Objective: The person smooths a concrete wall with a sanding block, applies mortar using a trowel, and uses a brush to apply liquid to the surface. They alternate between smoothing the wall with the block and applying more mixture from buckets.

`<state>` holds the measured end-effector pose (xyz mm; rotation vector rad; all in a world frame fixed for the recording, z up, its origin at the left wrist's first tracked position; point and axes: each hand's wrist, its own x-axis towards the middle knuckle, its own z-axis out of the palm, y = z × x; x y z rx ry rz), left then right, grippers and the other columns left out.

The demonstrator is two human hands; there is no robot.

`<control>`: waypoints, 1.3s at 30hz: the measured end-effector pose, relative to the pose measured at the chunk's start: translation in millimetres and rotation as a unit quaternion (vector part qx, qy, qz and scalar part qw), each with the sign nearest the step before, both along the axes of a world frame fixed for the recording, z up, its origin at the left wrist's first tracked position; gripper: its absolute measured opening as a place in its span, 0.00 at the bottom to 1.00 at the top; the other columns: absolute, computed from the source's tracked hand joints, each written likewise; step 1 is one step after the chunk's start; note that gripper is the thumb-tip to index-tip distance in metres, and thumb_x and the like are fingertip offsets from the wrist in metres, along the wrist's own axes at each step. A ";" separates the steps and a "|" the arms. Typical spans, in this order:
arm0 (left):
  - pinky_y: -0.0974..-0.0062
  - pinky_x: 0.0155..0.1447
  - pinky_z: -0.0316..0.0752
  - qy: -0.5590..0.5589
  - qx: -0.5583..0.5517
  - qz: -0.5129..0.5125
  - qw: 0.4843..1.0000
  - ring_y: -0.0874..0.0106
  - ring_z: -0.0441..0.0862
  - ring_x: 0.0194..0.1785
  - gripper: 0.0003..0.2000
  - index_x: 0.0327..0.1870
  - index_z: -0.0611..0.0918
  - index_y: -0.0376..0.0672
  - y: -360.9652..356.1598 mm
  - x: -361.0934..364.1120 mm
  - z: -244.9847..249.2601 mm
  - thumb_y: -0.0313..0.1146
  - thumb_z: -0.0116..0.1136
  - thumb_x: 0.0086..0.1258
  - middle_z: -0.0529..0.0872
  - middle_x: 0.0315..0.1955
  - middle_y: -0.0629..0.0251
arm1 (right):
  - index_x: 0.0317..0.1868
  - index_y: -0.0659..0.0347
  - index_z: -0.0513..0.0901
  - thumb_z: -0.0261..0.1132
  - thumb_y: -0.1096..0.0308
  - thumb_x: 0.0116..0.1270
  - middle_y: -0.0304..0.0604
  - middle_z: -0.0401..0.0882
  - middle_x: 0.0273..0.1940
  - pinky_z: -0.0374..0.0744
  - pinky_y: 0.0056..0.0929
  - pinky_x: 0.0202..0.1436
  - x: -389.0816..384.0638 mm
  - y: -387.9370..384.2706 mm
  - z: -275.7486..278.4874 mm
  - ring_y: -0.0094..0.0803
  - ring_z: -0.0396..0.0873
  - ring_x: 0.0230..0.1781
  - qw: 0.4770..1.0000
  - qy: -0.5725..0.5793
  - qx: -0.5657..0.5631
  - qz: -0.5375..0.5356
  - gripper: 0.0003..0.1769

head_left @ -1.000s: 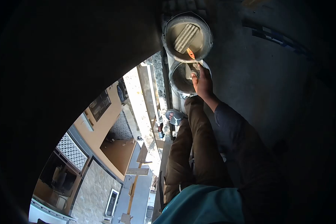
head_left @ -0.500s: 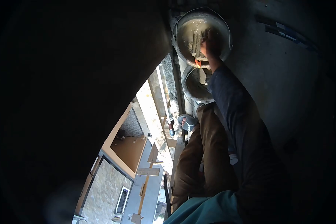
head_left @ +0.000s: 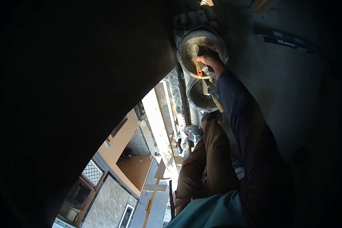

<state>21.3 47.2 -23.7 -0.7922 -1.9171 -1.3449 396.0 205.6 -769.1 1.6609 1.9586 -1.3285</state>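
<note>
My right hand point(head_left: 209, 57) reaches into the upper bucket point(head_left: 184, 60), which has a wire handle and murky water inside. Its fingers are closed around something dark that I cannot make out. Just beside the fingers a brush with an orange handle point(head_left: 199, 71) leans in the same bucket. A second bucket point(head_left: 191, 99) stands directly below, nearer my legs, with a trowel blade point(head_left: 205, 87) and a wooden handle point(head_left: 217, 103) at its right side. My left hand is not in view.
A sandaled foot point(head_left: 193, 133) is left of my bent legs point(head_left: 216, 152). Dark blue strips point(head_left: 285, 40) lie on the floor at upper right. Beyond an edge on the left are wooden planks point(head_left: 154, 188) and a building; a large dark surface fills the far left.
The view has shifted, so the buckets appear lower. My right hand has moved off the ridged tool it was at, and the brush's orange handle shows more fully. The wooden handle at the lower bucket is now visible.
</note>
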 end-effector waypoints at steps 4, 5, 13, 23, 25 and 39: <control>0.60 0.49 0.80 -0.033 0.055 -0.008 0.998 0.59 0.82 0.49 0.25 0.55 0.74 0.32 -29.2 -9.7 37.9 0.36 0.68 0.60 0.80 0.49 0.51 | 0.54 0.63 0.79 0.67 0.52 0.61 0.49 0.83 0.50 0.78 0.44 0.58 55.6 -22.7 134.9 0.43 0.82 0.48 0.783 0.290 -0.340 -0.434 0.28; 0.60 0.49 0.81 -0.045 0.066 -0.010 0.997 0.59 0.82 0.48 0.25 0.55 0.74 0.32 -35.7 -13.5 44.4 0.36 0.68 0.60 0.81 0.49 0.51 | 0.56 0.64 0.77 0.66 0.52 0.62 0.50 0.83 0.51 0.78 0.47 0.58 75.0 -27.6 157.8 0.45 0.82 0.47 0.705 0.332 -0.398 -0.483 0.29; 0.66 0.45 0.82 -0.121 0.130 -0.121 0.977 0.62 0.85 0.39 0.26 0.53 0.72 0.29 -63.2 -22.8 63.2 0.32 0.70 0.58 0.84 0.40 0.54 | 0.49 0.51 0.81 0.70 0.51 0.59 0.35 0.84 0.43 0.80 0.41 0.51 85.4 -83.4 379.5 0.34 0.82 0.43 0.775 0.348 -0.349 -0.395 0.21; 0.65 0.54 0.76 -0.159 -0.064 -0.032 0.985 0.62 0.84 0.45 0.34 0.57 0.73 0.36 -88.3 -14.3 73.9 0.53 0.70 0.59 0.85 0.43 0.55 | 0.53 0.63 0.78 0.63 0.58 0.65 0.39 0.78 0.46 0.71 0.27 0.55 7.2 -184.4 512.4 0.28 0.73 0.48 0.871 0.425 -0.187 -0.159 0.21; 0.56 0.68 0.65 -0.108 -0.123 0.093 0.982 0.50 0.73 0.64 0.38 0.67 0.67 0.38 -102.4 8.6 62.7 0.53 0.67 0.61 0.76 0.60 0.45 | 0.56 0.61 0.76 0.61 0.61 0.67 0.37 0.77 0.50 0.72 0.28 0.57 -9.3 -192.4 531.4 0.27 0.73 0.50 0.872 0.429 -0.198 -0.126 0.20; 0.48 0.70 0.65 -0.682 0.398 -0.425 0.442 0.53 0.73 0.67 0.30 0.70 0.68 0.46 -233.0 221.2 -126.9 0.57 0.40 0.76 0.74 0.65 0.55 | 0.62 0.67 0.76 0.58 0.56 0.75 0.47 0.81 0.48 0.74 0.30 0.57 -103.6 -236.7 618.9 0.31 0.77 0.50 0.907 0.364 -0.123 0.170 0.24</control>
